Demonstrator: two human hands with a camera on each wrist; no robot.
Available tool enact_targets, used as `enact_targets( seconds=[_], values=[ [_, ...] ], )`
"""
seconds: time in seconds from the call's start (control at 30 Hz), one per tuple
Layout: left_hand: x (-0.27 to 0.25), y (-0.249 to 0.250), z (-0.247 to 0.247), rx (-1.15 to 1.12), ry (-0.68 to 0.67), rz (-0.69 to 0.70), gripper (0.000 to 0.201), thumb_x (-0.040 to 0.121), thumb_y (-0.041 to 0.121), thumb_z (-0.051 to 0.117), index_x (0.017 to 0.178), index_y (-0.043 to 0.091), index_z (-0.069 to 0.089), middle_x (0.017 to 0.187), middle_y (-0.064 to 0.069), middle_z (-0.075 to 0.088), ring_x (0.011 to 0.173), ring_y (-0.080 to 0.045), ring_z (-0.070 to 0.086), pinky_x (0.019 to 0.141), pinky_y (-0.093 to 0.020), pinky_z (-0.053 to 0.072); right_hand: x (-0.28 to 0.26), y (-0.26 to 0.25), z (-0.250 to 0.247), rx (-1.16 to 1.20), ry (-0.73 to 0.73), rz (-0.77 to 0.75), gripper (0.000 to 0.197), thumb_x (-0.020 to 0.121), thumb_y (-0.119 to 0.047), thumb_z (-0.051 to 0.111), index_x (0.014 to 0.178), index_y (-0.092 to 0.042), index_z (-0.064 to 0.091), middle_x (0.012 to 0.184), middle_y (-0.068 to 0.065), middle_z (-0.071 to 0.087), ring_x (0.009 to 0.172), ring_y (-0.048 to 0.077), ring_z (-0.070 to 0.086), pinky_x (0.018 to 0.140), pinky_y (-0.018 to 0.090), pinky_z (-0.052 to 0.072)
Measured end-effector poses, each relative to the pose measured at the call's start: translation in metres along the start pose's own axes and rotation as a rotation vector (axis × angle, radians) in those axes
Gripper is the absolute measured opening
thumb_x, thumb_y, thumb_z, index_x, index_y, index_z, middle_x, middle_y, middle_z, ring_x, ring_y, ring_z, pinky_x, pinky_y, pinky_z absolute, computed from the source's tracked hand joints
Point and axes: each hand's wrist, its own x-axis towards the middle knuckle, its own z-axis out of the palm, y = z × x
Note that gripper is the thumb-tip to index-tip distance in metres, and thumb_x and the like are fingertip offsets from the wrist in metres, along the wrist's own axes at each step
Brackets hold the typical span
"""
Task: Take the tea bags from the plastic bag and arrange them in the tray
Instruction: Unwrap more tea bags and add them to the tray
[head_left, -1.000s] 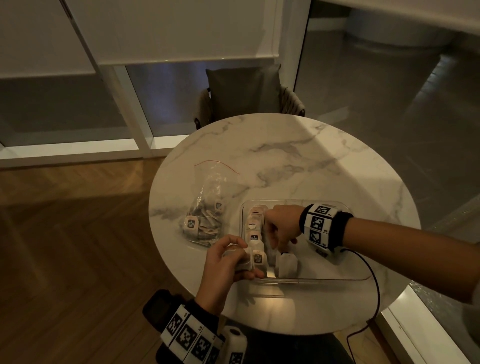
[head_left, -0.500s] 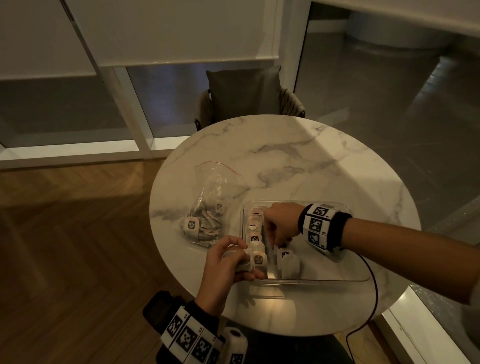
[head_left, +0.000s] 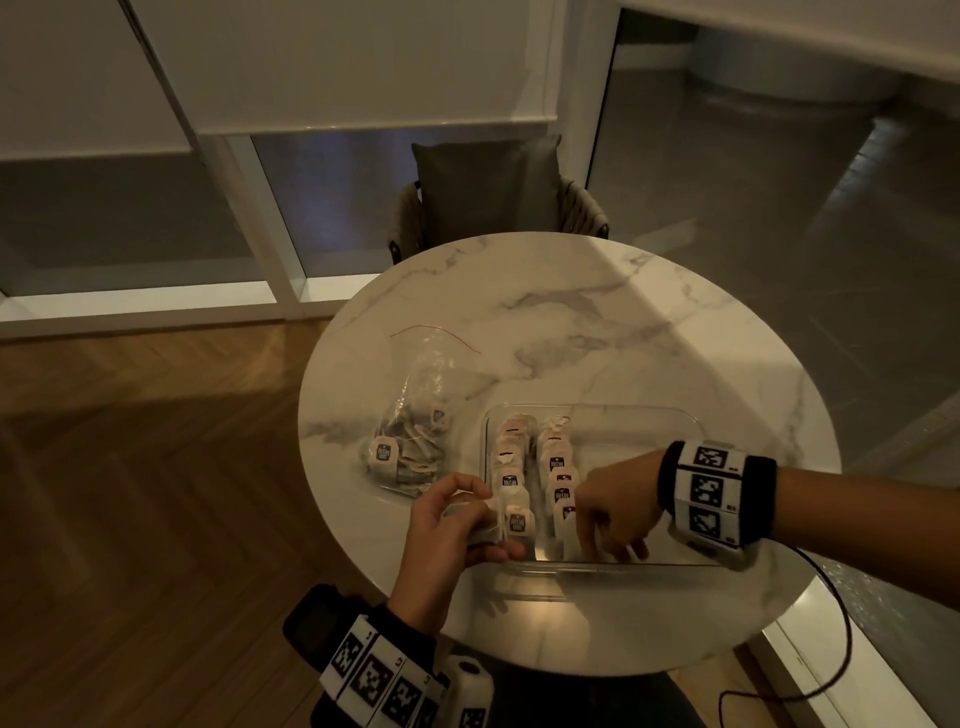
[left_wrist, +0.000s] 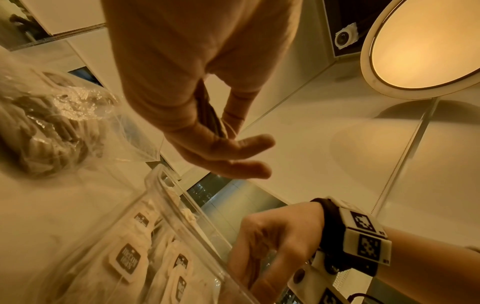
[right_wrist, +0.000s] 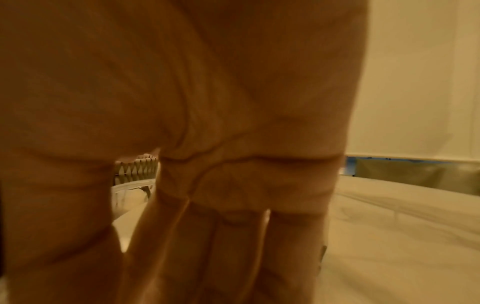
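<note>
A person's left hand (head_left: 457, 525) grips a small stack of tea bags (head_left: 480, 522) at the near left corner of a clear tray (head_left: 644, 415) on a round marble desk (head_left: 597, 322). The right hand (head_left: 610, 506) reaches down into the tray's near end, fingers (head_left: 589, 540) pointing down at the second row of tea bags; what they grasp cannot be told. The plastic bag (head_left: 415, 441) lies just left of the tray.

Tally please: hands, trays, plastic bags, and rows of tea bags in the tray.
Hands: 2, left hand gripping tea bags, right hand
Tray: 1
Plastic bag: 1
Rows in tray: 2
Total: 6
</note>
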Motion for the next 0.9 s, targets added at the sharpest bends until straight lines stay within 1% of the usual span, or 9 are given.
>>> enact_targets(
  seconds=[0.1,0.2,0.33,0.37,0.43,0.5,0.67,0.83,0.9],
  values=[
    [-0.002,0.002,0.002,-0.005,0.000,-0.001,0.019,0.092,-0.011,0.041,0.093,0.002,0.054,0.064,-0.014,0.065,0.054,-0.032,0.067,0.044,-0.024,0.049,0.006,-0.001,0.004,-0.052,-0.060,0.026,0.037,0.096,-0.009,0.052,0.131,-0.017,0.060,0.120,0.011,0.067,0.083,0.016,0.063,0.097,0.036,0.049],
    [-0.004,0.003,-0.001,-0.003,-0.006,0.003,0.018,0.092,-0.011,0.041,0.094,0.002,0.054,0.064,-0.013,0.067,0.056,-0.033,0.068,0.045,-0.024,0.049,0.011,-0.003,0.004,-0.073,-0.101,0.017,0.040,0.098,-0.012,0.052,0.137,-0.019,0.055,0.130,0.010,0.062,0.093,0.016,0.059,0.104,0.038,0.046],
    [-0.004,0.003,-0.006,0.001,0.005,0.005,0.017,0.092,-0.011,0.042,0.096,0.001,0.053,0.065,-0.011,0.067,0.058,-0.034,0.068,0.046,-0.024,0.050,0.012,-0.005,0.001,-0.062,-0.054,-0.013,0.044,0.097,-0.011,0.055,0.140,-0.020,0.052,0.132,0.006,0.061,0.090,0.017,0.062,0.104,0.038,0.047],
    [-0.004,0.003,-0.006,0.001,0.006,0.005,0.017,0.092,-0.010,0.042,0.096,0.001,0.053,0.065,-0.011,0.067,0.059,-0.034,0.068,0.046,-0.024,0.050,0.012,-0.005,0.000,-0.075,-0.036,-0.012,0.043,0.097,-0.011,0.055,0.139,-0.019,0.053,0.133,0.006,0.060,0.094,0.019,0.063,0.104,0.038,0.047],
    [-0.004,0.002,-0.007,0.005,0.004,0.005,0.017,0.092,-0.010,0.042,0.097,0.000,0.053,0.065,-0.010,0.067,0.060,-0.035,0.068,0.047,-0.024,0.051,0.014,-0.003,-0.002,-0.130,-0.008,0.005,0.043,0.097,-0.013,0.056,0.139,-0.021,0.054,0.134,0.004,0.059,0.114,0.024,0.060,0.107,0.039,0.044],
    [-0.004,0.002,-0.007,0.006,0.003,0.006,0.017,0.092,-0.010,0.042,0.097,0.000,0.053,0.065,-0.011,0.067,0.061,-0.035,0.067,0.047,-0.025,0.051,0.013,-0.002,-0.004,-0.179,0.024,0.019,0.043,0.097,-0.014,0.055,0.138,-0.023,0.055,0.135,0.001,0.059,0.122,0.023,0.055,0.108,0.036,0.042],
    [-0.005,0.003,-0.006,0.003,0.001,0.010,0.015,0.092,-0.010,0.043,0.097,0.000,0.053,0.066,-0.011,0.067,0.061,-0.035,0.067,0.047,-0.025,0.051,0.010,-0.004,-0.009,-0.212,0.085,0.015,0.044,0.097,-0.011,0.053,0.139,-0.022,0.054,0.136,0.002,0.059,0.124,0.021,0.052,0.106,0.031,0.038],
    [-0.006,0.003,-0.006,0.001,0.000,0.013,0.016,0.092,-0.010,0.043,0.096,0.000,0.053,0.065,-0.009,0.067,0.059,-0.034,0.068,0.046,-0.024,0.051,0.014,0.000,-0.005,-0.140,0.069,0.028,0.045,0.095,-0.011,0.055,0.138,-0.025,0.055,0.135,0.004,0.059,0.120,0.026,0.057,0.107,0.039,0.045],
    [-0.006,0.003,-0.006,-0.004,0.003,0.008,0.016,0.092,-0.011,0.043,0.095,0.000,0.054,0.066,-0.009,0.067,0.059,-0.035,0.068,0.046,-0.025,0.052,0.012,0.000,-0.004,-0.129,0.057,0.026,0.044,0.096,-0.012,0.055,0.137,-0.027,0.055,0.135,0.002,0.058,0.120,0.026,0.057,0.107,0.040,0.045]
  ],
)
